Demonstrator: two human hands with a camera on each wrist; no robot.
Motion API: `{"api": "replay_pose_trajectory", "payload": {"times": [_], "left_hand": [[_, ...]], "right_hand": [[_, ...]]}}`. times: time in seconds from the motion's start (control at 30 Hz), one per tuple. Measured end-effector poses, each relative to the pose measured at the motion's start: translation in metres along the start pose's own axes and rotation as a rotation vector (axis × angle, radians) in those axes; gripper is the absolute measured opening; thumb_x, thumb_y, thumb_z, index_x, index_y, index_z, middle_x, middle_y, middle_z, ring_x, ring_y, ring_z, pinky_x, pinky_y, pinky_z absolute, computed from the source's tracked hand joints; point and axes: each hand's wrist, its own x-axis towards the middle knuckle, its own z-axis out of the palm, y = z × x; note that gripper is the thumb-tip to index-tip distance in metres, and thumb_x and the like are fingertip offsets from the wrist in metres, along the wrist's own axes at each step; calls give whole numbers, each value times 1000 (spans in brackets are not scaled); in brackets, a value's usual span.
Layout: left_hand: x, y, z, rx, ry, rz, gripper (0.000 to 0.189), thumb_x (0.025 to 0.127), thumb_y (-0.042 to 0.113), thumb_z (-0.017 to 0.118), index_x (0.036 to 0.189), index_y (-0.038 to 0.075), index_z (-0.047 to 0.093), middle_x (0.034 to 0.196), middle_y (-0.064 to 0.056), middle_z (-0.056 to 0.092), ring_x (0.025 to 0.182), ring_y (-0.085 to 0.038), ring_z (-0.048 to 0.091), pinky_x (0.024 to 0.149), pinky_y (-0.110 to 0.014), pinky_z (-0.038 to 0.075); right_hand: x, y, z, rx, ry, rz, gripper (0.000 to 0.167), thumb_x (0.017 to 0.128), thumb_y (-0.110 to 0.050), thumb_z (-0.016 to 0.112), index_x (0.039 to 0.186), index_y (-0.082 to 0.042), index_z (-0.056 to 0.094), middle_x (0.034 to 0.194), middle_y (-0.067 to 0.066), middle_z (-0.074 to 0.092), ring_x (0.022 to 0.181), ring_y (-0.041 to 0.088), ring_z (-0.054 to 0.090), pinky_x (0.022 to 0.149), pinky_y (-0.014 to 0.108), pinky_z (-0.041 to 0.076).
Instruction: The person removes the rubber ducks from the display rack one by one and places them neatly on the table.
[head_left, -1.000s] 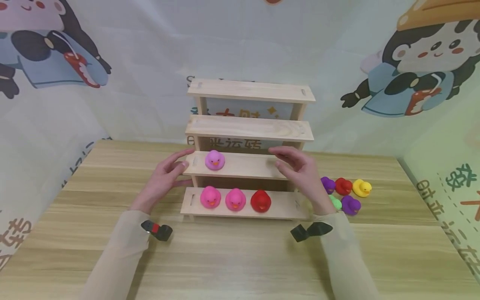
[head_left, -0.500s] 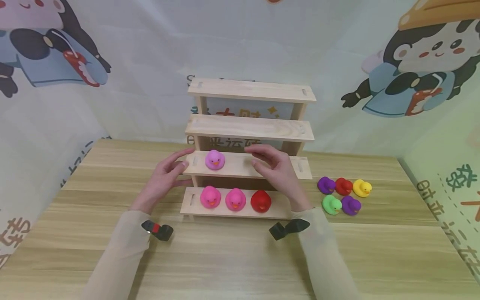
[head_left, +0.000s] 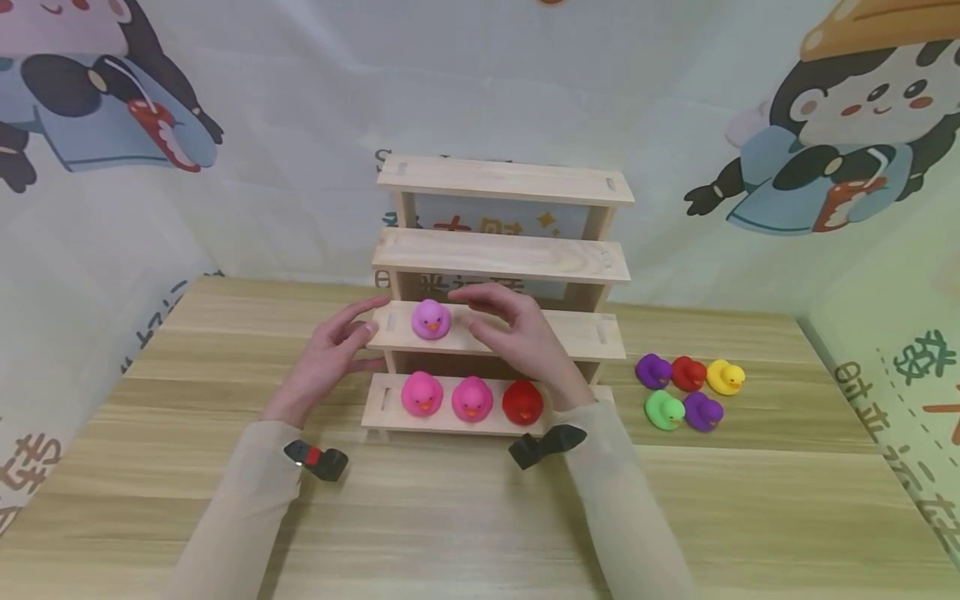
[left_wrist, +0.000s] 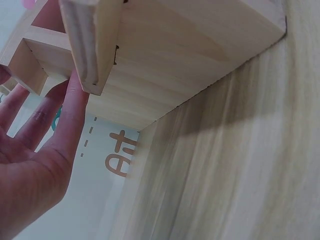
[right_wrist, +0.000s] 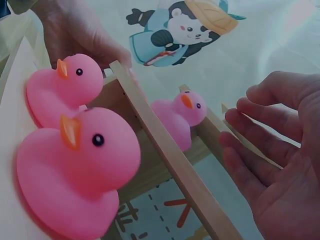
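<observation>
On the second-lowest shelf of a stepped wooden rack [head_left: 502,257] sits a lilac-pink rubber duck [head_left: 431,320]. My left hand [head_left: 330,346] is at that shelf's left end, its fairly straight fingers touching the wood; some fingertips are hidden behind a plank in the left wrist view. My right hand [head_left: 517,333] hovers just right of the lilac duck with thumb and fingers apart. A gap shows between them in the right wrist view, and the hand holds nothing. The bottom shelf carries two pink ducks [head_left: 422,394] and a red duck [head_left: 522,403] in a row.
Right of the rack, a group of several ducks stands on the wooden table [head_left: 420,525], among them a yellow duck [head_left: 726,377], a green duck [head_left: 664,410] and purple ones. A printed cloth backdrop [head_left: 300,125] rises behind the rack.
My right hand has moved left along the second-lowest shelf, from its right end to beside the lilac duck. My left hand and the ducks have stayed put.
</observation>
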Motion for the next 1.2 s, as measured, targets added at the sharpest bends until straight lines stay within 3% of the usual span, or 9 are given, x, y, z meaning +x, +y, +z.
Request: {"api": "replay_pose_trajectory", "payload": {"times": [0.23,0.37,0.6,0.97,1.2], "left_hand": [[0,0,1,-3,7,-6,45,104,21,46,148,14,39,129,-22,47,119,-36,49,85,-41,55],[0,-1,1,-1,6,-11,45,104,22,46,148,15,39,126,-22,48,117,-35,50,85,-40,55],[1,-2,0,-13,-1,-2,45,104,23,45,148,14,39,140,-21,40,122,-38,46,85,-40,55],[1,-3,0,-29,-8,10,46,104,23,46,148,13,38,139,-20,40,120,-34,48,85,-40,55],[1,-3,0,-41,-4,16,46,104,23,46,148,12,38,142,-20,39,121,-36,48,85,-40,55]], "right_hand": [[9,3,14,13,-70,38,37,92,-4,63,129,-1,58,129,8,58,121,19,52,102,29,43],[12,5,21,-46,-73,69,40,91,-8,66,131,-3,58,130,7,57,119,16,52,102,25,42],[14,6,28,-170,-65,73,38,92,-13,67,128,-6,61,125,6,60,117,16,52,102,25,41],[9,3,28,-130,-44,119,34,91,-11,68,125,-10,65,122,2,62,114,14,53,99,25,44],[5,0,28,-100,-36,102,33,91,-9,68,124,-8,65,120,1,64,112,12,57,97,23,46]]}}
